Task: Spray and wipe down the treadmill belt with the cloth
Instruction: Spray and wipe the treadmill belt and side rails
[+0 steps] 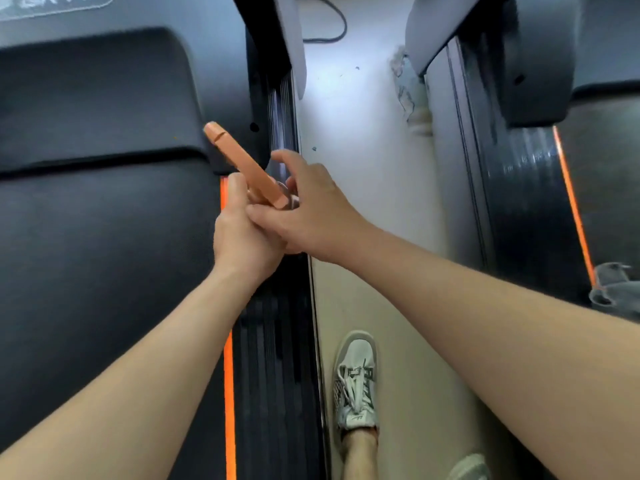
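Looking straight down between two machines. The treadmill belt (104, 271) is filling the left half of the frame: black, matte, with an orange stripe (228, 393) running along its right edge and a ribbed side rail (277, 341) just beyond it. The dark motor cover (97, 98) is sitting across the upper left.

At frame centre, over the rail, the left hand (242, 240) is clenching its grip round the lower end of an orange sprayer (239, 161), which is tilting up and to the left; I am seeing no bottle body, as the hands are hiding it. The right hand (311, 206) is lying against the left, thumb across its knuckles and index finger lifted; I cannot tell whether its grip is holding anything.

A pale floor (363, 168) is running up the middle, scuffed and chipped near the upper right, with a dark cable (341, 29) looping at top centre. A grey laced shoe (356, 379) is standing on it at lower centre.

A second treadmill (519, 202) is occupying the right side. The grey cloth (613, 292) is lying bunched on it at the right edge of the frame, well apart from both hands.
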The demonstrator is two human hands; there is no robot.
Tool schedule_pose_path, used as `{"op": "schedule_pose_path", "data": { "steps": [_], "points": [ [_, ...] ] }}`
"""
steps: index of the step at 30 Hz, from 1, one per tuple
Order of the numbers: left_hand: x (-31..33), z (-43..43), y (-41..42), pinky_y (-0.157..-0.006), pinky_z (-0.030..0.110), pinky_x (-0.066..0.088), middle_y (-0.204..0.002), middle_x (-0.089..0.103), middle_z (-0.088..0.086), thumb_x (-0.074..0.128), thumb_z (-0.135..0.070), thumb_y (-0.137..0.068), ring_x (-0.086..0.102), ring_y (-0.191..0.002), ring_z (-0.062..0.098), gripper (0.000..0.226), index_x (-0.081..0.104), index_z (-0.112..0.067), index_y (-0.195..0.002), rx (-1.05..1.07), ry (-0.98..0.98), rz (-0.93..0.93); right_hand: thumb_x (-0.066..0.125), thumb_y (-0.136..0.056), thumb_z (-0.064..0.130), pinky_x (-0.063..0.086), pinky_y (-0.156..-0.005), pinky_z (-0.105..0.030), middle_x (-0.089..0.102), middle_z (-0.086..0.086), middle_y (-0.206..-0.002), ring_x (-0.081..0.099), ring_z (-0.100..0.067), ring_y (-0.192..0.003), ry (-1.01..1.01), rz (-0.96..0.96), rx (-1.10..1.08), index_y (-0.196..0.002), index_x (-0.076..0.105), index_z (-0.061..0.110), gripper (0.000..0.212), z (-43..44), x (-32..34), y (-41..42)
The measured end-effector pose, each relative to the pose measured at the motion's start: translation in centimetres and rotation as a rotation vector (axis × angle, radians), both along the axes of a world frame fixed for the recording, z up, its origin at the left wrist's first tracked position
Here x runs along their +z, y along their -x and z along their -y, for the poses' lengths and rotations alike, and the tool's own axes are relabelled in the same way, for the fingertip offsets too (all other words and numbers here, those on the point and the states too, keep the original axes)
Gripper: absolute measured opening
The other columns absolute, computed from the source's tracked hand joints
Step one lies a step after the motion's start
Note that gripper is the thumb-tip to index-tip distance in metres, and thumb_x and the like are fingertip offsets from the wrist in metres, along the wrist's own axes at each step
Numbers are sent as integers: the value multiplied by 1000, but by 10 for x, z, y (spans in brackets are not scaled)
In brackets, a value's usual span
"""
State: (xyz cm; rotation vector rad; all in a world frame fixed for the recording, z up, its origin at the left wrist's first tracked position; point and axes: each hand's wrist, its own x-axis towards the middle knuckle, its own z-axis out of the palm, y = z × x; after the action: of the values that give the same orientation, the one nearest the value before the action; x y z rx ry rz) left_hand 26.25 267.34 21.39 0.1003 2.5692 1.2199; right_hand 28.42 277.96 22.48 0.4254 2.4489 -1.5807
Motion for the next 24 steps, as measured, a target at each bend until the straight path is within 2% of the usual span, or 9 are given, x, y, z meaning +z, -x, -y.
{"op": "schedule_pose_path", "data": {
  "steps": [2, 5, 7, 10, 12, 15, 17, 20, 24],
  "points": [
    [8, -16, -24, -71, 1, 42, -89, 53, -23, 72, 8, -77, 56, -81, -21, 58, 54, -17, -126, -202, 11, 24, 71, -82, 37, 45, -102, -40, 50, 2, -127, 52, -16, -118, 24, -88, -34, -146, 37, 34, 72, -17, 4, -22],
    [15, -66, -67, -73, 25, 50, -79, 51, -12, 59, -5, -87, 63, -83, 16, 17, 53, -17, -98, -474, 129, -27, 72, -86, 25, 44, -93, -18, 60, 12, -119, 57, -5, -108, 93, -157, -191, -136, 50, 31, 54, -55, 9, -75],
    [19, -96, -92, -73, 37, 53, -76, 52, -14, 53, -19, -83, 64, -82, 24, 9, 49, -25, -88, -619, 43, 21, 69, -88, 30, 44, -92, -16, 62, 11, -117, 58, -2, -108, 76, -177, -338, -129, 55, 27, 43, -77, 6, -114],
    [26, -141, -133, -72, 41, 55, -88, 69, -3, 60, -27, -80, 66, -83, 26, 25, 56, -30, -105, -908, 113, 145, 62, -87, 44, 45, -89, -18, 64, 7, -111, 60, -4, -102, 41, -183, -618, -115, 61, 21, 36, -117, 0, -174],
    [31, -175, -165, -72, 41, 54, -92, 70, 0, 67, -34, -81, 64, -82, 27, 38, 52, -27, -115, -1093, 242, 64, 59, -88, 41, 45, -78, -24, 63, 5, -87, 59, -7, -81, 117, -178, -824, -99, 64, 13, 31, -145, 1, -215],
    [27, -211, -206, -75, 41, 54, -94, 69, -3, 65, -45, -80, 64, -85, 24, 39, 53, -26, -112, -1187, 204, 8, 58, -94, 33, 46, -76, -21, 66, -2, -79, 59, -3, -75, 244, -189, -1119, -101, 67, 0, 35, -180, 4, -266],
    [28, -225, -226, -84, 37, 55, -102, 72, -10, 64, -48, -74, 67, -96, 14, 47, 60, -33, -118, -1154, 106, 151, 56, -100, 27, 52, -83, -26, 70, 5, -81, 67, -5, -83, 386, -216, -1321, -109, 69, 6, 26, -200, 6, -290],
    [25, -246, -247, -91, 32, 55, -97, 74, -14, 66, -34, -74, 67, -94, -2, 36, 70, -31, -110, -924, -125, 369, 55, -100, 34, 51, -72, -35, 69, 1, -74, 67, -18, -75, 594, -234, -1566, -87, 66, 21, 21, -235, 9, -326],
    [15, -276, -270, -93, 28, 49, -104, 71, -13, 56, -6, -83, 62, -99, 6, 32, 73, -25, -103, -975, 1, 141, 60, -96, 38, 52, -61, -35, 58, -2, -68, 57, -19, -60, 855, -321, -1726, -106, 61, 16, 24, -270, 4, -369]
  ]
}}
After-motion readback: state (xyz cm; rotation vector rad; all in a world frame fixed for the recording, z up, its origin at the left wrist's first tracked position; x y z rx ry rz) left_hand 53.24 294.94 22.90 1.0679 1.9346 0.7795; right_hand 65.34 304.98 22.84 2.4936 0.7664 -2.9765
